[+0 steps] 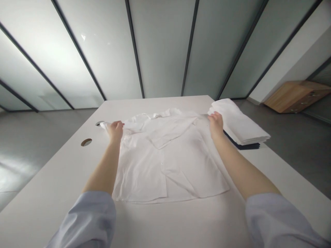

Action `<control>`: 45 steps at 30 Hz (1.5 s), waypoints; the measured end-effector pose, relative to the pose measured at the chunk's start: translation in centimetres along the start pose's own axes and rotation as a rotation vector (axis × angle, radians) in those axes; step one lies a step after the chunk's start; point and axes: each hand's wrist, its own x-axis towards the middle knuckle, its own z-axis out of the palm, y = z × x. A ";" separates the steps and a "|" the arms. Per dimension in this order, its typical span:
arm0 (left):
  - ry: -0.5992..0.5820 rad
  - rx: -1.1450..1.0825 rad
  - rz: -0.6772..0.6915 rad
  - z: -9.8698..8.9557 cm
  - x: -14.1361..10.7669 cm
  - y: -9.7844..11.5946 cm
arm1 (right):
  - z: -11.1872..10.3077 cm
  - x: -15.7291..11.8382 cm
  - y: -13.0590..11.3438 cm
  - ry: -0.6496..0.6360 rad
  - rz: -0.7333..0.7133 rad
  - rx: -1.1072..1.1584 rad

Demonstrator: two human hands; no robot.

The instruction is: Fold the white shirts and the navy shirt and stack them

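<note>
A white button-front shirt [181, 162] lies spread on the white table, its hem toward me and its collar end far from me. Creases run across the front, and the upper part is folded over loosely. My left hand [116, 131] is closed on the shirt's left side, with a bit of white sleeve sticking out beyond the fingers. On the other side, my right hand [216, 124] pinches the shirt's sleeve edge, right beside a stack of folded white cloth [240, 122].
Dark folded cloth [249, 146] lies under the white stack at the table's right edge. The white table [64, 182] has a round hole [86, 142] at left and another partly covered by the sleeve. Frosted glass panels [162, 48] stand behind; a wooden cabinet [294, 96] is at far right.
</note>
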 end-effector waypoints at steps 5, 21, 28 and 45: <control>-0.298 0.293 0.329 3.6 -5.4 3.2 | 4.1 -8.8 -5.0 -0.648 -0.567 -0.326; -0.403 0.685 0.240 4.5 -7.7 1.0 | 4.5 -10.7 -2.2 -0.709 -0.221 -0.841; -0.580 0.717 0.195 4.1 -5.5 1.6 | 3.4 -11.8 -1.3 -0.728 -0.331 -0.859; -0.499 0.695 0.272 5.8 -6.2 0.9 | 3.4 -11.3 -1.6 -0.615 -0.242 -0.898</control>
